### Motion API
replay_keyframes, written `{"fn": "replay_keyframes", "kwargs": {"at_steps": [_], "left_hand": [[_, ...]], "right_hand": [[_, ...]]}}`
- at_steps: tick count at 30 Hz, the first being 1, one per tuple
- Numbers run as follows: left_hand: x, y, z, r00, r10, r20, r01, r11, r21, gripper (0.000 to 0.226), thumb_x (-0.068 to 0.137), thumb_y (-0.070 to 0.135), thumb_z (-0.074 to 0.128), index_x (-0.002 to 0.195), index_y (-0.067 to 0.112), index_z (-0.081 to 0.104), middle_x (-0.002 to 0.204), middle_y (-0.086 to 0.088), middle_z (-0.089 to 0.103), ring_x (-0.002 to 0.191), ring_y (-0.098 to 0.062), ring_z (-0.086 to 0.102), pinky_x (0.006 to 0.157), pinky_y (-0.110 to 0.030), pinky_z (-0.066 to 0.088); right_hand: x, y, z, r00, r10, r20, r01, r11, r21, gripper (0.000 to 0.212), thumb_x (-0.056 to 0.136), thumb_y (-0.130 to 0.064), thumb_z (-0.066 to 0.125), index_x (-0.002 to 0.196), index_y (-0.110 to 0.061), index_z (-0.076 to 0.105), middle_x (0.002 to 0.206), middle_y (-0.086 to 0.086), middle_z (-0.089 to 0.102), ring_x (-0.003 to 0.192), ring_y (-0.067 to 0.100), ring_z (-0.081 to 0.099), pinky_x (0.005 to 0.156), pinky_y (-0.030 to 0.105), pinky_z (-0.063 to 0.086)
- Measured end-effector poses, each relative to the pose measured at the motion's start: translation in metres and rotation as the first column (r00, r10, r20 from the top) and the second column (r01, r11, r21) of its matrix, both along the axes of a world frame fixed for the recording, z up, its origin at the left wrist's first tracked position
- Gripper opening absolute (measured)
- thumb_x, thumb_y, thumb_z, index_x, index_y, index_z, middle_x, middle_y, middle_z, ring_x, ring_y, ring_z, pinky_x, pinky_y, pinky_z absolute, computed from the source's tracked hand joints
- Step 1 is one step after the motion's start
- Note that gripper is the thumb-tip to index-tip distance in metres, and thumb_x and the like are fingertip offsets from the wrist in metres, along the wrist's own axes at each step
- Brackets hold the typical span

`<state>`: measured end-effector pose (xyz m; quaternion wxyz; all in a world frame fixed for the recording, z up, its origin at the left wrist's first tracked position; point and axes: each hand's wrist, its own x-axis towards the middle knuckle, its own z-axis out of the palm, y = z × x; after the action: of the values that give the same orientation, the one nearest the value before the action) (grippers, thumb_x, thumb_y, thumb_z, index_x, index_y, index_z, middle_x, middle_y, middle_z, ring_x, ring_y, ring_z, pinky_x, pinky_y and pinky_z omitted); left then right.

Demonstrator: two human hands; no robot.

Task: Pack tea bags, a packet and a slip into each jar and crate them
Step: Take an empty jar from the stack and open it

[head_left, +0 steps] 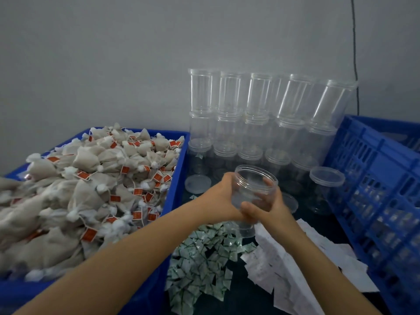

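Both hands — left hand [221,196], right hand [267,206] — wrap the empty clear jar [254,189]; light, slick, probably thin-walled — hold mid-body.

Single head-worn view, forward and down over both forearms, close above a table [238,298] against a somewhat blurred wall [113,53].

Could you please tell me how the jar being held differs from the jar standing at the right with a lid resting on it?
The held jar is open-mouthed with no lid; the lidded jar has a lid on top. The held jar is lifted and tilted, with the left hand and right hand wrapped round it; the lidded jar stands upright on the table, untouched. Both are clear plastic and look empty.
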<state>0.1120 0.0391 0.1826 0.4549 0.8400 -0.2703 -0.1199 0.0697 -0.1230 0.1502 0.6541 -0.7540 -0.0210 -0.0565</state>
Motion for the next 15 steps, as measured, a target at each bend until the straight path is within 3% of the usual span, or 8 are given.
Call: {"fn": "replay_keyframes", "kwargs": {"at_steps": [2,4,6,8,12,15], "left_hand": [[-0.004,0.008,0.009,0.999,-0.026,-0.032,0.028,0.997,0.075,0.096,0.064,0.03,0.086,0.134,0.026,0.02,0.117,0.016,0.049,0.104,0.001,0.054,0.083,-0.017,0.051],[-0.008,0.024,0.02,0.997,-0.06,-0.046,0.068,0.978,0.196,0.097,0.067,0.035,0.085,0.137,0.028,0.018,0.121,0.016,0.048,0.108,-0.001,0.051,0.08,-0.01,0.043],[-0.01,0.045,0.031,0.995,-0.09,-0.038,0.097,0.934,0.343,0.092,0.071,0.037,0.081,0.14,0.027,0.022,0.129,0.014,0.046,0.115,-0.005,0.047,0.086,-0.014,0.04],[-0.008,0.067,0.042,0.996,-0.08,-0.048,0.093,0.904,0.417,0.071,0.081,0.024,0.072,0.14,0.025,0.032,0.135,0.009,0.048,0.12,-0.009,0.048,0.094,-0.022,0.042],[0.003,0.107,0.043,0.972,0.177,0.151,-0.227,0.866,0.446,0.052,0.089,-0.001,0.048,0.136,0.021,0.045,0.134,0.001,0.053,0.12,-0.015,0.051,0.094,-0.029,0.045],[0.012,0.128,0.022,0.881,0.299,0.365,-0.454,0.751,0.48,0.037,0.09,0.007,0.052,0.125,0.017,0.053,0.125,-0.003,0.058,0.109,-0.017,0.056,0.087,-0.029,0.047]], "right_hand": [[-0.001,0.008,-0.004,1.0,-0.012,0.025,0.01,0.996,0.087,0.109,0.038,-0.052,0.085,0.133,-0.039,0.034,0.134,0.002,0.055,0.124,0.024,0.056,0.105,0.051,0.047],[-0.003,0.018,-0.009,0.998,0.004,0.058,-0.011,0.993,0.116,0.109,0.038,-0.05,0.087,0.134,-0.037,0.037,0.132,0.002,0.057,0.123,0.024,0.058,0.104,0.053,0.047],[-0.006,0.03,-0.015,0.997,0.025,0.078,-0.036,0.99,0.137,0.103,0.042,-0.046,0.088,0.133,-0.038,0.04,0.134,0.003,0.057,0.121,0.022,0.061,0.099,0.044,0.052],[-0.01,0.043,-0.024,0.994,0.063,0.091,-0.078,0.983,0.169,0.097,0.048,-0.042,0.092,0.132,-0.042,0.042,0.137,0.001,0.057,0.117,0.013,0.064,0.09,0.032,0.056],[-0.023,0.072,-0.046,0.987,0.136,0.091,-0.143,0.987,0.071,0.088,0.041,-0.059,0.091,0.112,-0.075,0.042,0.122,-0.017,0.061,0.106,-0.002,0.064,0.078,0.019,0.055],[-0.027,0.089,-0.062,0.984,0.144,0.106,-0.153,0.985,0.076,0.088,0.041,-0.056,0.091,0.111,-0.077,0.042,0.116,-0.022,0.059,0.105,-0.002,0.063,0.075,0.011,0.053]]}}
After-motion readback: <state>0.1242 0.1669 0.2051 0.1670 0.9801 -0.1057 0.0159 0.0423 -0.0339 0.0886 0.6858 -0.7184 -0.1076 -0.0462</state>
